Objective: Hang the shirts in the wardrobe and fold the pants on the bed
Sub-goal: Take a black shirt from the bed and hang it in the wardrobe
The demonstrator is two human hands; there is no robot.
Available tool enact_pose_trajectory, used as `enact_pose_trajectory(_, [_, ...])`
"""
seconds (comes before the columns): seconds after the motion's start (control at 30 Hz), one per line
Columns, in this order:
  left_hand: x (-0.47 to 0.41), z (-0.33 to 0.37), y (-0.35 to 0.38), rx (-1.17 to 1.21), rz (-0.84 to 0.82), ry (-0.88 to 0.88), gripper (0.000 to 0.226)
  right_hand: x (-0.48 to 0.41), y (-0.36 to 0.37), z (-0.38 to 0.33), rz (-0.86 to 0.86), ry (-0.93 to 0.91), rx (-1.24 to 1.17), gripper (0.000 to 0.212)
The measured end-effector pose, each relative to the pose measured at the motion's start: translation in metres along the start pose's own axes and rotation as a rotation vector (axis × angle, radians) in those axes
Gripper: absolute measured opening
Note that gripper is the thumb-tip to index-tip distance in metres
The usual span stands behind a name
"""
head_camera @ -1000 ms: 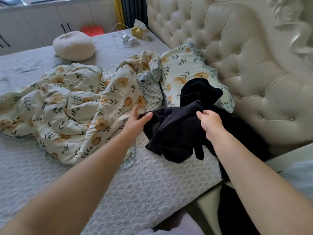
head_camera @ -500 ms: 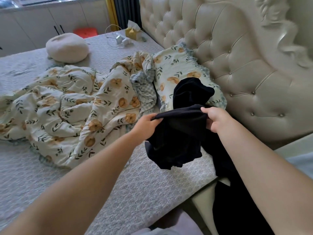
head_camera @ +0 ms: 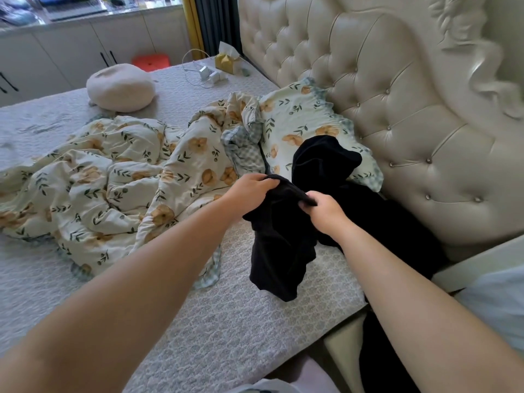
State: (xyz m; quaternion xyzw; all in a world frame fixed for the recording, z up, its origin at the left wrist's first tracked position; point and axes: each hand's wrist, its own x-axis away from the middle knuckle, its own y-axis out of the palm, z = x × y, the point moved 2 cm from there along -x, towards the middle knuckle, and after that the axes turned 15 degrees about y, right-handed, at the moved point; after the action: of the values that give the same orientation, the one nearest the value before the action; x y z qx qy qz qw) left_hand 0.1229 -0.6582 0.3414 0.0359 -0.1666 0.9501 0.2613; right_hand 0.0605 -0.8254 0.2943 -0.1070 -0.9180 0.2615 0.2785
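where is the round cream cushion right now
In the head view the round cream cushion lies at upper left on the far side of the bed, just beyond the floral quilt and left of the white chargers.

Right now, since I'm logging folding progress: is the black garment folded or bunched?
Bunched, not folded. The left hand and right hand grip the black garment by its edge; it hangs crumpled.
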Motion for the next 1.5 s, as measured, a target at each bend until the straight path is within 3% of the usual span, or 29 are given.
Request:
enact_pose_trajectory(0.1, [0.000, -0.004, -0.015, -0.047, -0.037, 0.001, 0.014, -0.002, -0.014, -0.010, 0.047, 0.003, -0.050, 0.019])
enact_pose_trajectory(0.17, [0.001, -0.008, -0.021, -0.103, -0.113, 0.019, 0.023, -0.003, -0.022, -0.021, 0.061, -0.005, -0.093, 0.022])
enact_pose_trajectory(0.27, [0.002, -0.023, -0.024, -0.394, -0.184, 0.072, 0.043, -0.005, -0.035, -0.038, 0.048, 0.007, -0.155, 0.025])
enact_pose_trajectory(0.4, [0.006, -0.047, -0.029, -0.511, -0.049, 0.011, 0.012, -0.007, -0.046, -0.048, -0.042, 0.081, -0.242, 0.026])
enact_pose_trajectory(0.57, [0.013, -0.064, -0.024, -0.267, -0.012, -0.051, 0.009, -0.010, -0.056, -0.040, -0.043, 0.169, -0.429, 0.025])
enact_pose_trajectory(0.77, [0.009, -0.058, -0.024, 0.262, 0.169, -0.123, 0.023, -0.021, -0.068, 0.003, -0.180, 0.371, -0.368, 0.018])
enact_pose_trajectory(0.83, [0.006, -0.053, -0.025, 0.295, 0.181, -0.126, 0.022, -0.027, -0.068, 0.025, -0.113, 0.528, -0.417, 0.028])
enact_pose_trajectory(0.93, [0.001, -0.043, -0.018, 0.284, 0.131, -0.106, 0.025, -0.038, -0.064, 0.044, 0.117, 0.674, -0.379, 0.044])
enact_pose_trajectory(1.0, [-0.002, -0.038, -0.011, 0.288, 0.110, -0.093, 0.027, -0.038, -0.054, 0.039, 0.235, 0.613, -0.161, 0.039])
enact_pose_trajectory(1.03, [-0.003, -0.035, -0.009, 0.289, 0.104, -0.087, 0.028, -0.034, -0.048, 0.032, 0.309, 0.502, -0.037, 0.031])
enact_pose_trajectory(1.1, [-0.005, -0.032, -0.005, 0.272, 0.094, -0.083, 0.030, -0.020, -0.036, 0.010, 0.354, 0.205, -0.069, 0.015])
enact_pose_trajectory(1.17, [-0.006, -0.029, -0.004, 0.267, 0.086, -0.086, 0.029, -0.007, -0.020, -0.011, 0.218, -0.048, -0.156, 0.017])
enact_pose_trajectory(1.23, [-0.007, -0.027, -0.004, 0.294, 0.099, -0.092, 0.028, -0.002, -0.002, -0.024, 0.028, -0.157, 0.036, 0.033])
enact_pose_trajectory(1.3, [-0.008, -0.025, -0.004, 0.330, 0.086, -0.104, 0.027, -0.006, 0.013, -0.029, 0.036, -0.210, 0.342, 0.035])
enact_pose_trajectory(1.33, [-0.007, -0.024, -0.004, 0.343, 0.063, -0.113, 0.026, -0.009, 0.015, -0.030, 0.079, -0.203, 0.383, 0.024])
enact_pose_trajectory(1.37, [-0.007, -0.024, -0.005, 0.350, 0.037, -0.129, 0.025, -0.011, 0.016, -0.031, 0.078, -0.162, 0.329, 0.010])
enact_pose_trajectory(1.5, [-0.006, -0.034, -0.026, 0.338, 0.000, -0.277, 0.027, -0.013, -0.003, -0.046, -0.135, 0.027, -0.184, 0.021])
